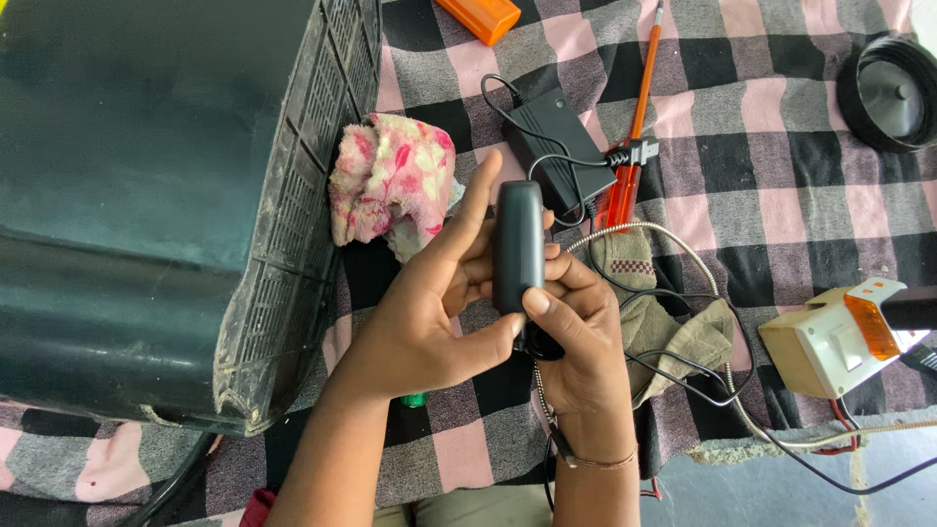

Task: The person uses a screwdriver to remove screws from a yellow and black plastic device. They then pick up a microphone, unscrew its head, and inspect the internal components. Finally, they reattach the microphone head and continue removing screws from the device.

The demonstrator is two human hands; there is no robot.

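Basically, both hands' fingers wrapped the black handheld unit (517,244) at frame centre: left hand (439,303) cradled its side, right hand (576,332) pinched the lower end. Looked light, rigid, smooth plastic; best gripped mid-body, clear of the flexible metal hose (703,293).

Bare forearms, no sleeves; a thin band, perhaps a bracelet (597,459), circles the right wrist.

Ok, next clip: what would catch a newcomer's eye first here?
Dead centre, the left hand and right hand together hold a slim black device upright, with thin black cables trailing to the right. A big dark green housing with a grilled side fills the left of the checked pink and black cloth. A pink flowered rag lies beside the grille, and a white box with an orange lens sits at the right.
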